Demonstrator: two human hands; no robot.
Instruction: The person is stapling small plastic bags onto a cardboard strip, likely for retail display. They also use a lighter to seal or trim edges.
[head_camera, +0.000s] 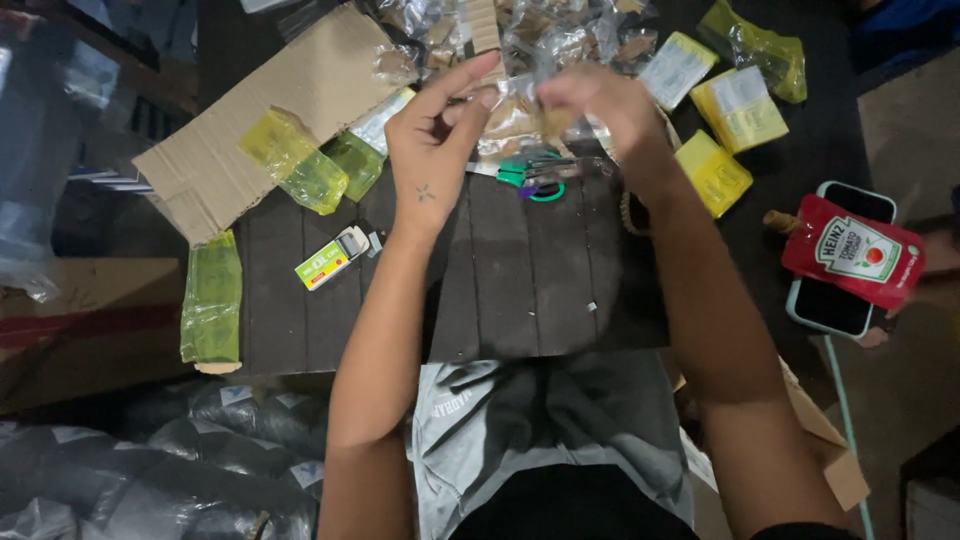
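My left hand (435, 145) and my right hand (598, 105) meet above the far side of a dark slatted board (510, 290). Both pinch the same small clear plastic packet (518, 98) with brownish contents, thumb and fingers closed on its edges. Right under the hands lies a pair of green-handled scissors (535, 175). More clear packets (520, 35) are heaped just beyond the hands.
A cardboard sheet (270, 120) lies at the far left with yellow-green packets (300, 160) on it. Yellow packs (735, 110) sit at the right. A red sauce pouch (855, 255) rests on a phone (835, 300). A small green-white box (330, 260) lies on the board.
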